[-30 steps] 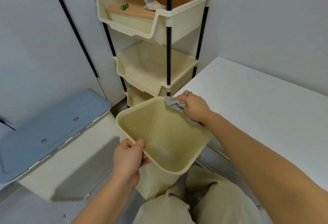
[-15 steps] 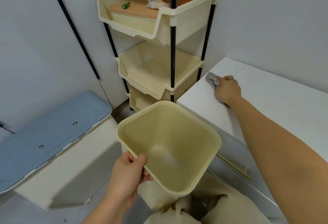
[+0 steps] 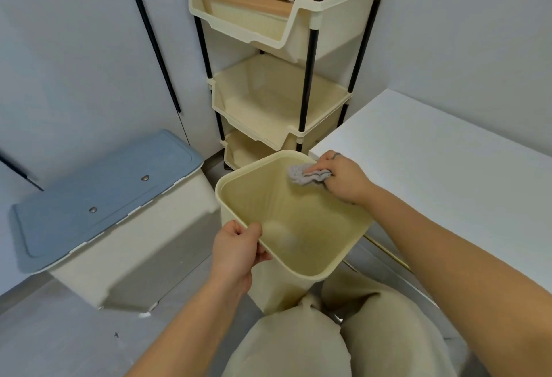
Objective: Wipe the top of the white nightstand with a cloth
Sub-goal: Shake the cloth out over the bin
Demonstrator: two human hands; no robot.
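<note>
You have two hands at work, one cloth, one bin and one nightstand, with a three-tier cream rack (image 3: pixel 280 101) at the far side and one blue-lidded storage box (image 3: pixel 104 191) to the left. Your right hand (image 3: pixel 343 178) has its fingers curled tight round the grey cloth (image 3: pixel 307 175), which sticks out past the nightstand's left corner and over the cream bin's (image 3: pixel 298 270) far-right rim. Your left hand (image 3: pixel 236 249) grips the bin's near-left rim, thumb inside and fingers wrapped under. The bin's right rim sits just beside the left edge of the white nightstand top (image 3: pixel 433 167), which runs broad to the right and far to the wall. Half a second ago the cloth was pressed on the top's far-left corner; your right hand has since drawn it back to the bin, while your left hand keeps its grip.
</note>
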